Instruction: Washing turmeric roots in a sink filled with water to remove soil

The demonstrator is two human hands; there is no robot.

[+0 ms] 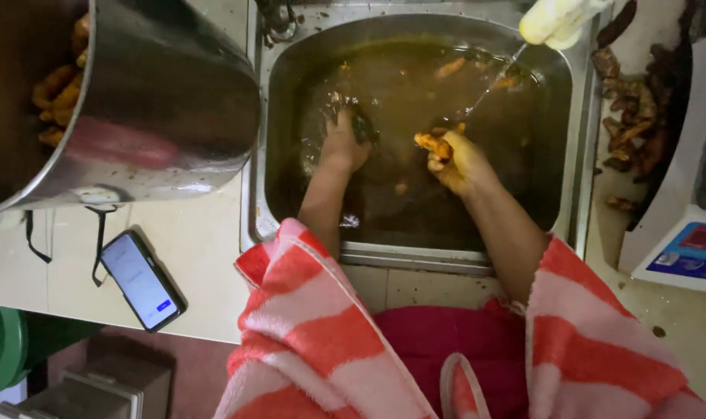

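Steel sink (578, 155) held murky brown water with orange roots afloat. Beside it on the surface (205, 256), a big steel pot (167, 101) held more roots. The left hand (344, 143) lay half under water, curled on something dark. The right hand (458, 161) gripped an orange root (433, 143) under a thin water stream (493, 81). A phone (142, 279) lay near.

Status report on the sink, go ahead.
Left hand in murky water, grip unclear. Right hand shut on orange root under water stream. Nothing blocking.
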